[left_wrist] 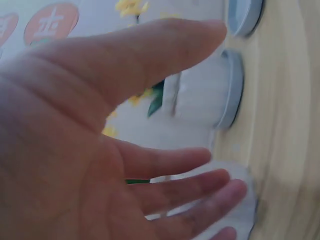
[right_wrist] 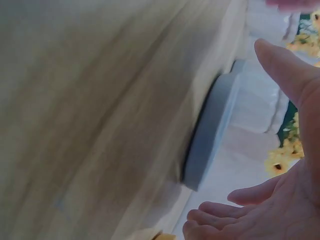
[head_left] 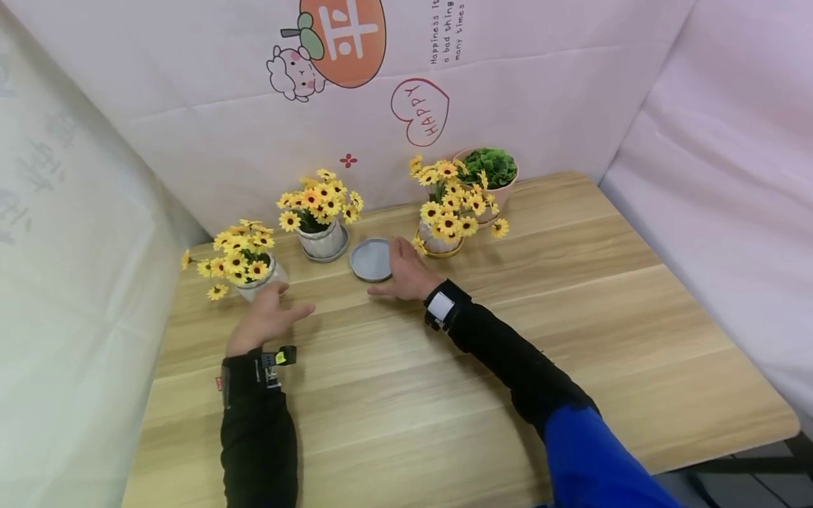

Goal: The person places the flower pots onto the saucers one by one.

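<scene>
My left hand [head_left: 265, 316] is beside a white pot of yellow flowers [head_left: 236, 257] at the left, thumb stretched out to the right. In the left wrist view its fingers [left_wrist: 185, 190] are spread and overlap the white pot, with nothing gripped. My right hand [head_left: 409, 271] is at the right edge of a round grey saucer [head_left: 370, 259] that lies bare on the table. In the right wrist view thumb and fingers stand wide apart, near the saucer [right_wrist: 212, 130]. Between the hands, farther back, a second white flower pot [head_left: 322, 241] stands on a grey saucer.
Right of the right hand, a third flower pot [head_left: 438, 240] stands on a yellow saucer. Behind it is a pink pot with a green leafy plant [head_left: 492, 169]. A printed white cloth [head_left: 209, 85] hangs behind the wooden table [head_left: 381, 395].
</scene>
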`<state>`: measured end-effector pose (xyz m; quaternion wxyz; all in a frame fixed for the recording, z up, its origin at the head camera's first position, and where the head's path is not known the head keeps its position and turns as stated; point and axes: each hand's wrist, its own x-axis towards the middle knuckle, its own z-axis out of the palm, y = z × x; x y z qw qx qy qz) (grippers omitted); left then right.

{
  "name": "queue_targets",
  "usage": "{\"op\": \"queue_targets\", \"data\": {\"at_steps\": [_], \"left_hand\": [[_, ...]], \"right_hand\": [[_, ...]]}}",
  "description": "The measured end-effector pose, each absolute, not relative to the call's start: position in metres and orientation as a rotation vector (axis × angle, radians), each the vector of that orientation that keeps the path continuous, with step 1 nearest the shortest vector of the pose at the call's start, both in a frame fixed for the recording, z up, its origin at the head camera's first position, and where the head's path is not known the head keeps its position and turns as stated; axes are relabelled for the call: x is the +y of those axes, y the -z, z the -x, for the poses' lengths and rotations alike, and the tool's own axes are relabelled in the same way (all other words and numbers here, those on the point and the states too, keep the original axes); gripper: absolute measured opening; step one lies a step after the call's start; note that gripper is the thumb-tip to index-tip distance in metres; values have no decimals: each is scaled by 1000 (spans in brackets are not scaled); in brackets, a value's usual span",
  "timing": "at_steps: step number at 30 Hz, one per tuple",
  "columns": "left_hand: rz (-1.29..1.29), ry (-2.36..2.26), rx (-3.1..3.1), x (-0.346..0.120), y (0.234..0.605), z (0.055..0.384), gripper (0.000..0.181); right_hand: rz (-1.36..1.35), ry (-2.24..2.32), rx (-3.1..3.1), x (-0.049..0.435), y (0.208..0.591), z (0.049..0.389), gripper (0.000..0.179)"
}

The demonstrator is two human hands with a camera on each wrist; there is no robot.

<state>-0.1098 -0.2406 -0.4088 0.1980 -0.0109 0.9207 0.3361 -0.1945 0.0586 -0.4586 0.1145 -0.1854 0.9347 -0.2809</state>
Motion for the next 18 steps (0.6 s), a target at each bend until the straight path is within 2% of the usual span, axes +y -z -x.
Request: {"op": "queue_targets", "data": {"at_steps": [4, 9, 18], "left_hand": [[108, -892, 2529, -260, 403, 104, 108], [203, -952, 2495, -278, 403, 100, 110], [218, -1334, 2662, -288, 428, 108, 110]], "right_hand": [[499, 821, 2720, 57, 462, 205, 128], [468, 857, 2673, 57, 466, 215, 131], [453, 896, 2628, 56, 470, 223, 132]]}}
